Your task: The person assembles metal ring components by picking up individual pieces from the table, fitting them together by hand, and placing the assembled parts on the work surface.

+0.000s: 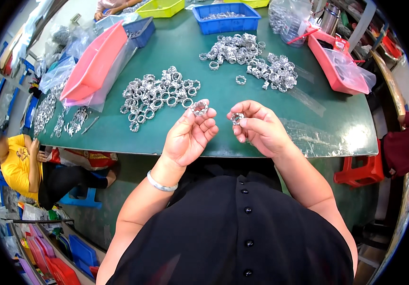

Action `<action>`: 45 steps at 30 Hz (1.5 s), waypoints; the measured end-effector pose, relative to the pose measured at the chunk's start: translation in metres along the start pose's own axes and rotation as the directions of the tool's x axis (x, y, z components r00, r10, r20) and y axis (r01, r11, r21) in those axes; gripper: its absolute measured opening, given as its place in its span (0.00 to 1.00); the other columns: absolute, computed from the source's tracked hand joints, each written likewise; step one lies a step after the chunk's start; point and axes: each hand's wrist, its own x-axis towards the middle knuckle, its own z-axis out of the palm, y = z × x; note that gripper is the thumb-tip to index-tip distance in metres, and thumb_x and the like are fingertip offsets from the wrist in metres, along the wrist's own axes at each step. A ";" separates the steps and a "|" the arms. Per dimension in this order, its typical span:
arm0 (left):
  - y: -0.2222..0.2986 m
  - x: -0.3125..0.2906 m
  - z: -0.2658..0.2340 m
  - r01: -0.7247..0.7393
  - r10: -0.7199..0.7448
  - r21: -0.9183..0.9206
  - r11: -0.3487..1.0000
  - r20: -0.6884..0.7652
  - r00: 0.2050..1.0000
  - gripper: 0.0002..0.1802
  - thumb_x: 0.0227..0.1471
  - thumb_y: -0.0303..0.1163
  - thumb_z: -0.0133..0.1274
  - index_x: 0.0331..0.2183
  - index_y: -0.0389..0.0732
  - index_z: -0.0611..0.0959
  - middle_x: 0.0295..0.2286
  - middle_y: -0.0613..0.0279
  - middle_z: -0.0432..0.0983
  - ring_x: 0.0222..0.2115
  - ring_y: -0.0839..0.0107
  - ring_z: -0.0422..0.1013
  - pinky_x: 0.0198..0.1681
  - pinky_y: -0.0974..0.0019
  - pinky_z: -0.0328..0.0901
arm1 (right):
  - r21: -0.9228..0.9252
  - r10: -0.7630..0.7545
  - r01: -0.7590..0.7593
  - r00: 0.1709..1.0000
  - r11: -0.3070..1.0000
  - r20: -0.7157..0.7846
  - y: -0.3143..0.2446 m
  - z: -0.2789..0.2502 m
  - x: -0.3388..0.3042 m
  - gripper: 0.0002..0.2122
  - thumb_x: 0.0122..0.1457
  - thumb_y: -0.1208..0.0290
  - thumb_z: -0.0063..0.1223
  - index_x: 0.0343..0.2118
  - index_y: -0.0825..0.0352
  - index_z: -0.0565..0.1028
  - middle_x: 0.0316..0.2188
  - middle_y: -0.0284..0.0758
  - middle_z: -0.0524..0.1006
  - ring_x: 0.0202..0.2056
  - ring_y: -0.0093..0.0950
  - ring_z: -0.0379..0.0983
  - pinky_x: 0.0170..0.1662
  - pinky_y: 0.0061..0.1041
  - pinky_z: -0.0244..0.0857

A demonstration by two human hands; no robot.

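My left hand (188, 135) pinches a silver metal ring (199, 109) between thumb and fingers, just above the table's near edge. A second silver ring (236, 118) is held in my right hand (260, 126), gripped by the thumb and forefinger. The two hands are apart, palms turned partly up. Beyond my left hand spreads a loose heap of similar silver rings (159, 95). Farther off to the right lie two more piles, one large ring pile (235, 49) and one smaller ring pile (275, 72). A single ring (240, 80) sits alone near them.
On the green table (242, 95) stand a blue bin (226, 24), a tilted pink bin (95, 64) at left and another pink bin (332, 71) at right. A person in a yellow shirt (21, 164) sits at the left. A red stool (360, 166) is at right.
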 end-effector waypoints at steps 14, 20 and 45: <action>-0.008 0.003 0.022 -0.233 0.368 0.790 0.567 0.010 0.930 0.28 0.44 0.18 0.47 0.49 0.39 0.61 0.32 0.61 0.64 0.34 0.73 0.66 0.40 0.70 0.64 | -0.018 0.004 -0.004 1.000 1.000 -0.002 0.004 -0.005 -0.002 0.10 0.49 0.81 0.46 0.37 0.71 0.68 0.32 0.34 0.70 0.26 0.21 0.68 0.26 0.18 0.63; -0.012 0.003 0.018 -0.327 0.413 0.897 0.298 0.188 0.891 0.35 0.38 0.14 0.49 0.50 0.40 0.57 0.31 0.62 0.62 0.31 0.77 0.63 0.35 0.75 0.61 | -0.039 0.012 -0.012 1.000 0.999 0.004 0.007 -0.006 -0.002 0.10 0.50 0.80 0.45 0.37 0.71 0.68 0.32 0.34 0.71 0.26 0.20 0.68 0.27 0.17 0.63; -0.007 0.001 0.019 0.141 -0.011 0.485 0.863 -0.261 0.965 0.16 0.49 0.26 0.44 0.42 0.33 0.69 0.32 0.62 0.68 0.29 0.76 0.67 0.33 0.74 0.64 | -0.058 -0.075 0.076 0.997 0.995 0.025 0.012 -0.009 -0.003 0.16 0.50 0.83 0.47 0.44 0.70 0.65 0.38 0.35 0.68 0.31 0.21 0.69 0.31 0.18 0.66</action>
